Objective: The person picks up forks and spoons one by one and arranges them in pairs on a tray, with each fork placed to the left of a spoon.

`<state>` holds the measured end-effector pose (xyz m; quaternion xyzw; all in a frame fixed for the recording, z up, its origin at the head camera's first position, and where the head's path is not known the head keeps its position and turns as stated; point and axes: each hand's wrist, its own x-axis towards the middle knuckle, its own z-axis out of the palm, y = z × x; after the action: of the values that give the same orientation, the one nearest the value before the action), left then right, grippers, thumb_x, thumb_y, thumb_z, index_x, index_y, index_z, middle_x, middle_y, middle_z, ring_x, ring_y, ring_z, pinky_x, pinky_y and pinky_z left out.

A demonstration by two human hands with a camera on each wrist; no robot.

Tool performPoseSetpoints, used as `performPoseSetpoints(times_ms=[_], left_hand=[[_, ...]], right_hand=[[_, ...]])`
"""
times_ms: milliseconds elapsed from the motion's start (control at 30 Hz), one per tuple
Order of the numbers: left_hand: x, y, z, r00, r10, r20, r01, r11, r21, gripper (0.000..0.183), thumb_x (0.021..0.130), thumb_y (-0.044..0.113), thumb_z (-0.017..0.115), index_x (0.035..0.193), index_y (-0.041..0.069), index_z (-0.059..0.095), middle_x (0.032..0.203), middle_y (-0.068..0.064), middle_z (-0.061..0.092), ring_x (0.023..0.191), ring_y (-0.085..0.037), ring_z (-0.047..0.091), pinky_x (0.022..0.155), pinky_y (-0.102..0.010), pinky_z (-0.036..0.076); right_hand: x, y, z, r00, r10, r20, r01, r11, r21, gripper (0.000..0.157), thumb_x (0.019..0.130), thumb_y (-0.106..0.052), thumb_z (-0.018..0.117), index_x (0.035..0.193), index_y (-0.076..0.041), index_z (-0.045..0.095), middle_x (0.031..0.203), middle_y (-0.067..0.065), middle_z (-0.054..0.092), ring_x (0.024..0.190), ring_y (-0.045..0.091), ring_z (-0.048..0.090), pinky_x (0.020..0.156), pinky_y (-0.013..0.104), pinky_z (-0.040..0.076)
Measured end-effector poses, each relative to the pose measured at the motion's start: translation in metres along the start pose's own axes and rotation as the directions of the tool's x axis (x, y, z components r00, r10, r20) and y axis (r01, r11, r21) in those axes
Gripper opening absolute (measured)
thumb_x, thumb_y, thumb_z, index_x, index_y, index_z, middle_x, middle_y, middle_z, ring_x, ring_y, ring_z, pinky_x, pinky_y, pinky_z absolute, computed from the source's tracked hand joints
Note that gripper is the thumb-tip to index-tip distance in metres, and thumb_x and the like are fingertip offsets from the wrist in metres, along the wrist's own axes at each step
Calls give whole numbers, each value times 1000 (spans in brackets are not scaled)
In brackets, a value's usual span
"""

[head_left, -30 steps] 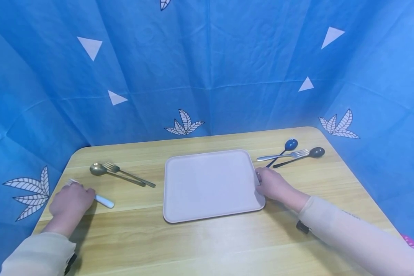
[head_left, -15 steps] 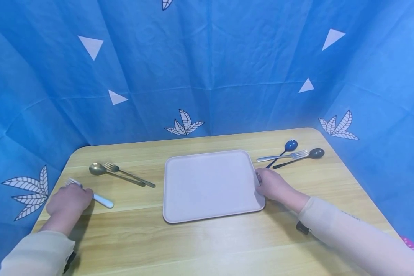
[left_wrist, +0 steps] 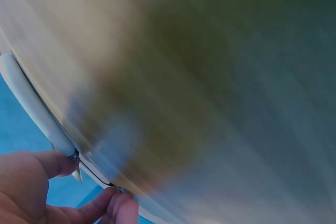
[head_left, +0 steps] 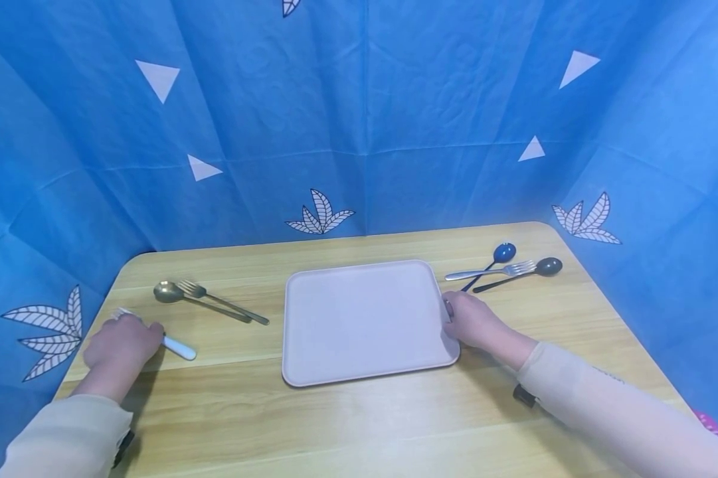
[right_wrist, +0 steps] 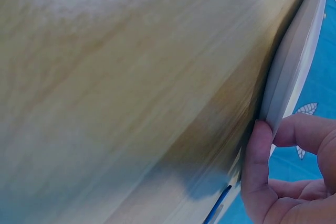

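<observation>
At the table's left side my left hand is over a fork with a white handle, its tines just showing past the fingers. The left wrist view has the thumb at the neck of the white handle and the fingertips on the thin metal part further along. My right hand grips the right rim of a pale rectangular tray, which lies flat in the middle. Seen from the right wrist, thumb and finger pinch the tray's edge.
A brass spoon and brass fork lie left of the tray. Beyond my right hand, a blue spoon, a silver fork and a black spoon overlap. Blue curtain stands behind and beside the wooden table.
My left hand has shifted slightly over the white-handled fork, a little left and then back right. The right hand and the tray have stayed in place.
</observation>
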<state>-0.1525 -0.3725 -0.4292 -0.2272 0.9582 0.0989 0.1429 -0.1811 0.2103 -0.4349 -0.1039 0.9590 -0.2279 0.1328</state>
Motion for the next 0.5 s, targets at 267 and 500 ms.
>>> performPoseSetpoints(times_ms=[267, 500], left_hand=[[-1, 4, -2, 1000, -18, 21, 18, 1000, -2, 59, 100, 42, 37, 96, -14, 57, 82, -23, 49, 71, -33, 52, 59, -43, 45], [0, 4, -1, 999, -15, 34, 15, 1000, -6, 52, 98, 39, 39, 86, -7, 60, 74, -19, 51, 68, -31, 51, 58, -42, 45]], right_hand=[[0, 1, 1, 1000, -9, -3, 9, 1000, 8, 44, 75, 1, 70, 117, 8, 61, 82, 5, 59, 77, 21, 56, 71, 37, 50], [1, 1, 0, 1000, -7, -6, 7, 1000, 7, 47, 74, 1, 70, 119, 10, 60, 85, 6, 61, 79, 22, 57, 73, 39, 51]])
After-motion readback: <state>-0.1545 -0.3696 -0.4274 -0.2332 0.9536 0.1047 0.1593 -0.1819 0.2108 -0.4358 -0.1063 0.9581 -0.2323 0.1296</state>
